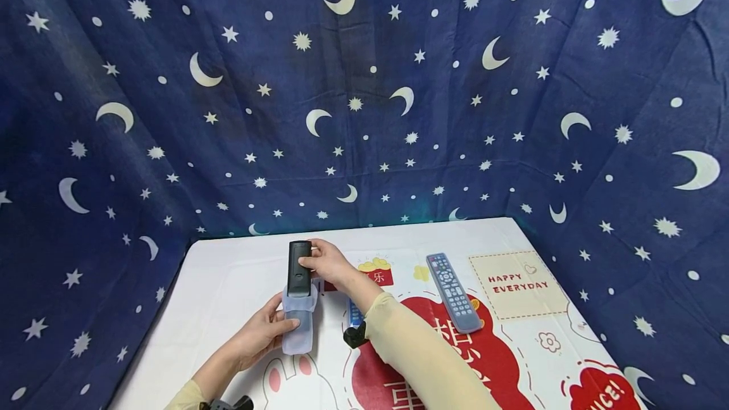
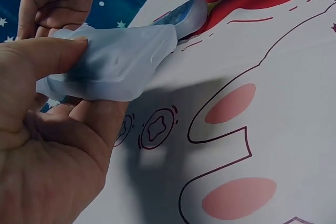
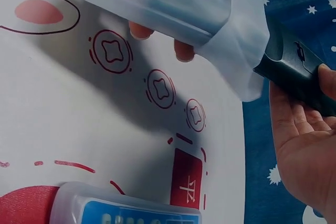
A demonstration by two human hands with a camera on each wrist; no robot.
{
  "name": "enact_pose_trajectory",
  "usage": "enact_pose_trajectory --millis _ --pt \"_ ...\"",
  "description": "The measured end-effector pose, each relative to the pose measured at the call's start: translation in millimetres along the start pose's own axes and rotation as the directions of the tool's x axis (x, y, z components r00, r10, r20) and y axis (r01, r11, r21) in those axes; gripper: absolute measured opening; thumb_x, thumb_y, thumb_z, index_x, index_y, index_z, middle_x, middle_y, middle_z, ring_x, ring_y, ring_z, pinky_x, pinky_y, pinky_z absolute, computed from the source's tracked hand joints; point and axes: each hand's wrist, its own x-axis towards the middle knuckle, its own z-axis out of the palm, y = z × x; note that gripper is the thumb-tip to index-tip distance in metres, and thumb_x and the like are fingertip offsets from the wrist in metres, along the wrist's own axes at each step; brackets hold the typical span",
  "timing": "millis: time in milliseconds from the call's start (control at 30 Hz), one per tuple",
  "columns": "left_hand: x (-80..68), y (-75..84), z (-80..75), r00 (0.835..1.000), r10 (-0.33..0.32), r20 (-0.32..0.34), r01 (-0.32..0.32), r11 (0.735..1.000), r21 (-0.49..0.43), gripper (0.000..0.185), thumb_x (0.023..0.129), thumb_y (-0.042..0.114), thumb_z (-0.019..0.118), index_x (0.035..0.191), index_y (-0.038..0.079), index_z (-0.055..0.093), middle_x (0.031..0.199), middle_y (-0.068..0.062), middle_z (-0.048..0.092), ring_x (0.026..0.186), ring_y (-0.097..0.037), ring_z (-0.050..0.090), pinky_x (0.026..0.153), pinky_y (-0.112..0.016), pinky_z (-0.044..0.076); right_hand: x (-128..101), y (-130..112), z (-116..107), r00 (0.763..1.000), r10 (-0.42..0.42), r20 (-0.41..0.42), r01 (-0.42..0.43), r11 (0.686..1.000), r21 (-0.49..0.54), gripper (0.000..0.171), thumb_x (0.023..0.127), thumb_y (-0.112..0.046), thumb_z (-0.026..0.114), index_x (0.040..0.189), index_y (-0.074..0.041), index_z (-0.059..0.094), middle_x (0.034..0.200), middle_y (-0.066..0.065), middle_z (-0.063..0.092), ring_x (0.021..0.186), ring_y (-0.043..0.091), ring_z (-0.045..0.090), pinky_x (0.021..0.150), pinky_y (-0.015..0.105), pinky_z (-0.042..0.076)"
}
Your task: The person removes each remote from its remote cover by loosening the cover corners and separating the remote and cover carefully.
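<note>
A black remote control [image 1: 299, 264], its back facing up, is partly inside a translucent silicone sleeve [image 1: 298, 334]. My left hand [image 1: 259, 334] grips the sleeve, thumb on top and fingers beneath, as the left wrist view also shows. At the uncovered end, my right hand [image 1: 329, 263] holds the remote between thumb and fingers. In the right wrist view the sleeve's mouth [image 3: 247, 40] is folded back around the black body [image 3: 294, 66]. Both hands hold these things above the table.
A grey-sleeved remote [image 1: 454, 293] lies to the right on the printed tablecloth [image 1: 228, 271]. Another remote with a blue face [image 1: 355, 315] lies partly under the right forearm. A dark blue curtain [image 1: 364, 81] with moons and stars surrounds the table.
</note>
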Motion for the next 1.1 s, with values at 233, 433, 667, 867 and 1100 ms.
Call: enact_pose_trajectory --millis 233,433,667,867,1100 --pt "-1.1 2.0 -3.2 1.0 -0.013 0.014 0.013 1.0 0.003 0.087 0.101 0.009 0.064 0.164 0.013 0.004 0.132 -0.018 0.062 0.108 -0.028 0.067 0.087 -0.041 0.058 -1.1 1.3 0.4 1.0 0.008 0.006 -0.008 1.0 -0.012 0.044 0.098 -0.009 0.067 0.14 -0.004 0.056 0.108 0.01 0.073 0.091 0.02 0.071 0.08 0.037 0.06" --pt "3.8 5.7 -4.6 0.999 -0.003 -0.043 0.006 0.998 0.06 0.075 0.103 0.015 0.062 0.159 -0.004 0.016 0.124 -0.016 0.067 0.106 -0.023 0.068 0.087 -0.037 0.057 -1.7 -0.9 -1.1 1.0 0.011 0.013 -0.011 1.0 -0.007 0.051 0.096 -0.012 0.071 0.144 -0.007 0.054 0.111 0.01 0.073 0.094 0.021 0.071 0.083 0.039 0.06" --pt "3.9 7.1 -2.5 0.997 -0.005 -0.077 0.01 0.998 0.065 0.069 0.103 0.02 0.063 0.152 -0.011 0.026 0.128 -0.015 0.066 0.107 -0.022 0.067 0.088 -0.038 0.057 -2.1 -1.2 0.3 0.999 0.009 0.036 -0.011 0.999 0.039 0.064 0.093 -0.007 0.074 0.151 -0.011 0.047 0.114 0.012 0.072 0.096 0.023 0.071 0.083 0.042 0.06" --pt "2.7 2.7 -0.5 0.999 0.005 -0.047 -0.002 0.998 0.065 0.072 0.103 0.016 0.063 0.154 -0.01 0.02 0.129 -0.018 0.066 0.109 -0.024 0.067 0.09 -0.039 0.057 -0.2 1.2 1.8 1.0 0.006 0.004 -0.006 0.999 0.031 0.064 0.092 -0.002 0.073 0.15 -0.006 0.047 0.108 0.012 0.072 0.093 0.024 0.071 0.08 0.042 0.061" --pt "2.5 0.7 -1.5 0.999 0.03 -0.024 -0.029 0.997 0.066 0.072 0.104 0.014 0.061 0.154 -0.012 0.016 0.133 -0.022 0.063 0.112 -0.026 0.066 0.092 -0.041 0.057 2.6 -0.5 1.5 0.999 0.015 -0.042 -0.014 1.0 0.025 0.063 0.092 -0.001 0.073 0.149 -0.006 0.048 0.105 0.012 0.073 0.091 0.023 0.072 0.078 0.04 0.061"
